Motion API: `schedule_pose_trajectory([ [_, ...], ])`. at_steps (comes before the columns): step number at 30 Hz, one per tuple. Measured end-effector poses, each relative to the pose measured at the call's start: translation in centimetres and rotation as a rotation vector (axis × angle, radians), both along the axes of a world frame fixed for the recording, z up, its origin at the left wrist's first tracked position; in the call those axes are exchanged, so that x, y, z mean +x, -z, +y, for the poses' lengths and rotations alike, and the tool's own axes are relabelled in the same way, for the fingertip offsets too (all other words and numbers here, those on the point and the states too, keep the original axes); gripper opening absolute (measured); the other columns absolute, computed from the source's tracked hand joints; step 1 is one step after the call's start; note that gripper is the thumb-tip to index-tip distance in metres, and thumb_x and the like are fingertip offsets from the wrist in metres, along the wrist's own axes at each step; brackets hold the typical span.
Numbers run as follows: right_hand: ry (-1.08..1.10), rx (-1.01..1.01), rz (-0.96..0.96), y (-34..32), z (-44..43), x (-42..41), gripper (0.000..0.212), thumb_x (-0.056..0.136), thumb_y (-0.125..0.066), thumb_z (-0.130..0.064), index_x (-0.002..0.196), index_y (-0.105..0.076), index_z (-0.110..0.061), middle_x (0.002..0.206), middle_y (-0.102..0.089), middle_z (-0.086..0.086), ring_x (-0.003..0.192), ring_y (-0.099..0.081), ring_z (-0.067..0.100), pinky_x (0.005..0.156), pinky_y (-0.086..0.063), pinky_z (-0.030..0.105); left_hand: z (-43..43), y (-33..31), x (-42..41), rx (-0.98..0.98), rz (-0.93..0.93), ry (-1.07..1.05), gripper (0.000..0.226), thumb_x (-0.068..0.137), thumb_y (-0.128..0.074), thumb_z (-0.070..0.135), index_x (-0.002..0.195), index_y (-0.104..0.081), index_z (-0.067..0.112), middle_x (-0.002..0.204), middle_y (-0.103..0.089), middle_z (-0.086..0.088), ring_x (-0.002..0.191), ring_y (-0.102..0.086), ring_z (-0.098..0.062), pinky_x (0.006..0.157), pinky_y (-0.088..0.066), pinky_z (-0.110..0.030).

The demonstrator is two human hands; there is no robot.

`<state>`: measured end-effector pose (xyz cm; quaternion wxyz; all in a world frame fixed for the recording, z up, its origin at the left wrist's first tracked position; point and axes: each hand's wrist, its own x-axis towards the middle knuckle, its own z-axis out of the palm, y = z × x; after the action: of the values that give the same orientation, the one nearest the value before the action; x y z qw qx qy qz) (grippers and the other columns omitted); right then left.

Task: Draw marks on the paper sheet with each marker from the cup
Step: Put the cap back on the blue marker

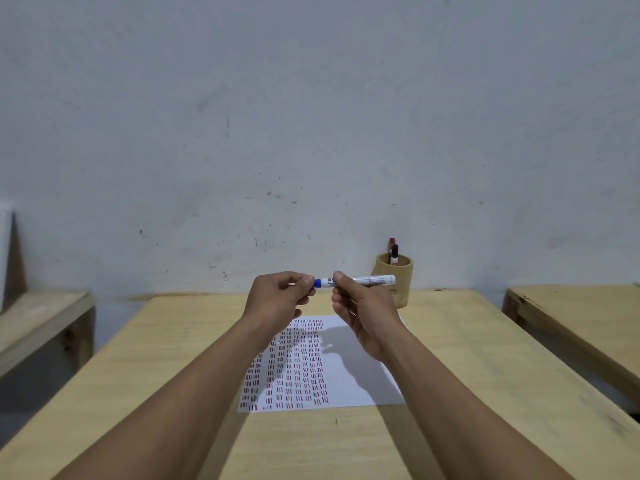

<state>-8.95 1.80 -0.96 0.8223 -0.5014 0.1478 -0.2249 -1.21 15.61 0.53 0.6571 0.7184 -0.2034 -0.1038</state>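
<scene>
A white marker with a blue cap (360, 280) is held level above the table, between both hands. My right hand (363, 313) grips its white barrel. My left hand (280, 299) pinches the blue cap (317, 282) at the marker's left end. Below the hands lies the paper sheet (349, 372), its left half covered with rows of short red, blue and dark marks. A wooden cup (398, 271) stands at the back of the table, right of the hands, with a red marker (392, 243) and a black-capped marker (394, 254) sticking out.
The light wooden table (485, 375) runs forward to a pale wall. Another wooden table (581, 313) stands to the right and a wooden bench (38, 317) to the left, each across a gap.
</scene>
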Motion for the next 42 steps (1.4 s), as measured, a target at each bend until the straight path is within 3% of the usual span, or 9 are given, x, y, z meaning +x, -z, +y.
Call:
schedule_pose_trajectory([
  [8, 0.094, 0.076, 0.061, 0.1, 0.3, 0.4, 0.018, 0.088, -0.078, -0.009, 0.099, -0.067, 0.001, 0.073, -0.062, 0.003, 0.059, -0.061, 0.009, 0.058, -0.058, 0.019, -0.6, 0.5, -0.7, 0.029, -0.106, -0.1, 0.01, 0.091, -0.072, 0.029, 0.089, -0.079, 0.022, 0.09, -0.078, -0.001, 0.088, -0.073, -0.018, 0.087, -0.059, -0.045],
  [13, 0.306, -0.069, 0.066, 0.3, 0.2, 1.3, 0.075, 0.083, -0.081, -0.008, 0.146, -0.041, 0.003, 0.072, -0.071, 0.009, 0.053, -0.068, 0.013, 0.056, -0.058, 0.021, -1.5, 0.1, -1.2, 0.038, -0.164, -0.144, 0.011, 0.09, -0.072, 0.028, 0.081, -0.077, 0.028, 0.083, -0.077, -0.002, 0.087, -0.073, -0.021, 0.087, -0.059, -0.049],
  [17, 0.285, -0.465, 0.166, -0.7, -0.1, 0.4, 0.015, 0.097, -0.059, -0.014, 0.111, -0.061, -0.009, 0.083, -0.071, 0.016, 0.066, -0.069, 0.022, 0.066, -0.063, 0.036, -2.4, -0.7, -1.4, 0.035, -0.219, -0.154, 0.011, 0.089, -0.073, 0.029, 0.08, -0.079, 0.027, 0.075, -0.075, 0.002, 0.078, -0.071, -0.023, 0.081, -0.06, -0.042],
  [21, 0.264, -0.925, 0.307, -1.1, -1.7, -0.3, 0.017, 0.087, -0.051, -0.016, 0.1, -0.061, -0.022, 0.082, -0.073, 0.007, 0.078, -0.073, 0.027, 0.073, -0.061, 0.051, -3.9, -1.6, -1.2, 0.068, -0.328, -0.161, 0.014, 0.09, -0.07, 0.029, 0.085, -0.08, 0.022, 0.071, -0.072, 0.001, 0.059, -0.056, -0.01, 0.054, -0.042, -0.011],
  [24, 0.29, -1.085, 0.343, -1.7, -3.7, -0.6, 0.009, 0.094, -0.057, -0.023, 0.1, -0.064, -0.02, 0.078, -0.071, 0.005, 0.074, -0.071, 0.027, 0.072, -0.059, 0.05, -5.4, -2.4, -1.1, 0.089, -0.381, -0.135, 0.016, 0.092, -0.067, 0.03, 0.085, -0.08, 0.023, 0.066, -0.069, 0.007, 0.052, -0.055, -0.003, 0.049, -0.039, -0.009],
  [29, 0.368, -1.162, 0.361, -3.0, -7.5, -1.1, 0.015, 0.096, -0.063, -0.03, 0.102, -0.074, -0.022, 0.066, -0.058, -0.007, 0.06, -0.053, 0.013, 0.055, -0.041, 0.031, -9.2, -2.9, -0.6, 0.056, -0.365, -0.093, 0.034, 0.101, -0.046, 0.042, 0.095, -0.073, 0.022, 0.092, -0.076, -0.007, 0.09, -0.07, -0.027, 0.084, -0.053, -0.041],
  [33, 0.439, -1.104, 0.344, -4.2, -11.0, -1.0, 0.018, 0.098, -0.062, -0.027, 0.096, -0.075, -0.016, 0.078, -0.067, -0.004, 0.066, -0.057, 0.014, 0.054, -0.038, 0.024, -12.3, -1.8, 0.4, 0.115, -0.328, -0.084, 0.027, 0.104, -0.039, 0.037, 0.106, -0.064, 0.025, 0.107, -0.07, 0.0, 0.111, -0.065, -0.027, 0.088, -0.043, -0.032],
  [36, 0.504, -1.082, 0.318, -4.9, -13.7, -0.8, 0.012, 0.1, -0.059, -0.026, 0.104, -0.067, -0.018, 0.083, -0.064, -0.01, 0.066, -0.055, -0.002, 0.053, -0.036, 0.014, -15.0, 0.2, 1.4, 0.255, -0.318, -0.026, 0.054, 0.097, -0.056, 0.043, 0.145, -0.051, 0.02, 0.133, -0.064, -0.004, 0.123, -0.058, -0.022, 0.099, -0.043, -0.03],
  [42, 0.583, -1.054, 0.278, -5.0, -17.3, 0.9, 0.017, 0.102, -0.056, -0.022, 0.119, -0.057, -0.019, 0.098, -0.063, -0.006, 0.072, -0.055, -0.003, 0.055, -0.036, 0.016, -19.7, 3.4, 2.4, 0.377, -0.287, 0.073, 0.087, 0.076, -0.08, 0.039, 0.15, -0.039, 0.018, 0.143, -0.056, -0.005, 0.124, -0.055, -0.024, 0.097, -0.047, -0.035],
])
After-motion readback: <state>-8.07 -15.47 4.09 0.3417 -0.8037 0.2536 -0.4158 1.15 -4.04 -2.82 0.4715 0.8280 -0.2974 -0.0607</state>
